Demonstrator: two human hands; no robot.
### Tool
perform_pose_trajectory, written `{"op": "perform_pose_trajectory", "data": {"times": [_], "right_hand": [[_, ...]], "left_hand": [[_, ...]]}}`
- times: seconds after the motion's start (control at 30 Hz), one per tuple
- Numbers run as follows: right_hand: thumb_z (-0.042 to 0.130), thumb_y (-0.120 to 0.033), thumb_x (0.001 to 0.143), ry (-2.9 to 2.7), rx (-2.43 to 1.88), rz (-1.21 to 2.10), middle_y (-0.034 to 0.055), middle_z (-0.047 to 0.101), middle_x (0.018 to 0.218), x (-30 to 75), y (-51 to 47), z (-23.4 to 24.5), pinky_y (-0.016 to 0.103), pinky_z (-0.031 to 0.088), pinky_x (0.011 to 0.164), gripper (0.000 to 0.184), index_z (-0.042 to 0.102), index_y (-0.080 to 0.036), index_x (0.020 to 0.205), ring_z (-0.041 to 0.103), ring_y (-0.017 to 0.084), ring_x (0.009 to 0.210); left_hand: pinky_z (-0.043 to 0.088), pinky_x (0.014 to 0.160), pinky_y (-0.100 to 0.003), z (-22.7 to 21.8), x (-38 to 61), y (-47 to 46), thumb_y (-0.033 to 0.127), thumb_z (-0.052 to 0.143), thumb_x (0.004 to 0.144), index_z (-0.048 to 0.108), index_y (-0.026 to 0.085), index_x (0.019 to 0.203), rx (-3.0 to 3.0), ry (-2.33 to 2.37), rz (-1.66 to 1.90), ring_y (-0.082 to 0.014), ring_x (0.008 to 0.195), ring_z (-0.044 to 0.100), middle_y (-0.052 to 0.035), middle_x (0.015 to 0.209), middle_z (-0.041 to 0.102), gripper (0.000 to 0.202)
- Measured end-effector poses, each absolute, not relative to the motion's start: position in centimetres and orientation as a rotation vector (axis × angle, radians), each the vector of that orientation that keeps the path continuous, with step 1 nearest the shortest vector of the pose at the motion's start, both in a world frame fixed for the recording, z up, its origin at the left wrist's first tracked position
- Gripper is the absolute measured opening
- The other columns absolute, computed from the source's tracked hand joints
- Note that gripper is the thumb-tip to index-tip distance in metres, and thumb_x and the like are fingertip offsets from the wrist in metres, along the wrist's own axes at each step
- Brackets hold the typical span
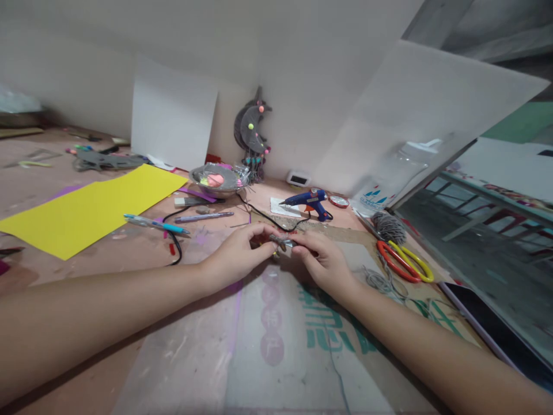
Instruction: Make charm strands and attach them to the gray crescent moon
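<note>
My left hand (237,253) pinches a small grey piece (283,242) between thumb and forefinger. On its other side the fingertips of my right hand (328,262) are closed on the same piece. It has a shiny part and a yellowish speck below; its exact kind is too small to make out. Both hands are just above a plastic sheet (259,380) with printed characters. Beyond them a blue glue gun (309,200) lies on a white pad (283,207). Grey yarn strands (380,280) lie right of my right hand.
Scissors (401,262), a grey yarn ball (389,226), a phone (496,328) and a plastic bottle (395,173) line the right. On the left are yellow paper (90,210), pens (158,223) and a bowl (194,178). A grey moon ornament (250,129) leans against the wall.
</note>
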State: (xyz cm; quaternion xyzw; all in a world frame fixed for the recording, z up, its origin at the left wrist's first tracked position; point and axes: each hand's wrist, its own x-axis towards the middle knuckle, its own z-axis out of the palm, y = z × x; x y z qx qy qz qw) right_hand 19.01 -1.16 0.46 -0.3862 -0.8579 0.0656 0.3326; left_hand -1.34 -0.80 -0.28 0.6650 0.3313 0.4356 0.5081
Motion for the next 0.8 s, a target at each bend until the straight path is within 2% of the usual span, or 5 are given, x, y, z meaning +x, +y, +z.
{"op": "perform_pose_trajectory", "data": {"times": [0.13, 0.3, 0.43, 0.63, 0.8], "right_hand": [[0.049, -0.028, 0.091, -2.213, -1.019, 0.177, 0.0033, 0.063, 0.073, 19.03, -1.11, 0.30, 0.029, 0.045, 0.067, 0.023, 0.067, -0.019, 0.103, 0.058, 0.017, 0.070], [0.049, -0.029, 0.091, -2.149, -1.057, 0.200, 0.0075, 0.065, 0.087, 19.05, -1.03, 0.22, 0.031, 0.047, 0.071, 0.024, 0.064, -0.016, 0.105, 0.061, 0.019, 0.079], [0.049, -0.029, 0.091, -2.130, -1.060, 0.196, 0.0082, 0.066, 0.088, 19.16, -1.04, 0.35, 0.032, 0.048, 0.072, 0.024, 0.063, -0.016, 0.105, 0.061, 0.020, 0.081], [0.048, -0.029, 0.091, -2.124, -1.051, 0.199, 0.0082, 0.065, 0.091, 19.29, -1.04, 0.22, 0.032, 0.048, 0.074, 0.024, 0.062, -0.018, 0.106, 0.061, 0.020, 0.084], [0.049, -0.030, 0.091, -2.131, -1.054, 0.206, 0.0077, 0.063, 0.085, 19.15, -1.08, 0.33, 0.032, 0.047, 0.071, 0.025, 0.063, -0.016, 0.106, 0.060, 0.019, 0.078]], "left_hand": [[0.046, 0.077, -0.027, -0.21, -1.36, -0.83, 0.016, 0.054, 0.080, 0.060, 0.014, 0.090, 1.586, 0.797, 1.029, -0.0145, 0.083, 0.059, -0.0035, 0.090, 0.064, 0.012], [0.046, 0.081, -0.030, -0.15, -1.29, -0.84, 0.020, 0.055, 0.082, 0.059, 0.014, 0.097, 1.585, 0.813, 1.045, -0.0170, 0.088, 0.059, -0.0056, 0.094, 0.063, 0.017], [0.046, 0.082, -0.030, -0.50, -1.10, -0.71, 0.022, 0.056, 0.083, 0.056, 0.014, 0.105, 1.469, 0.751, 1.042, -0.0174, 0.091, 0.060, -0.0066, 0.098, 0.063, 0.023], [0.048, 0.073, -0.029, -0.59, -0.91, -0.71, 0.034, 0.058, 0.083, 0.059, 0.013, 0.094, 1.339, 0.671, 1.019, -0.0163, 0.077, 0.062, -0.0057, 0.085, 0.065, 0.024], [0.046, 0.072, -0.027, -0.32, -1.26, -0.76, 0.039, 0.057, 0.084, 0.064, 0.014, 0.087, 1.458, 0.794, 1.058, -0.0161, 0.077, 0.059, -0.0053, 0.084, 0.066, 0.026]]}}
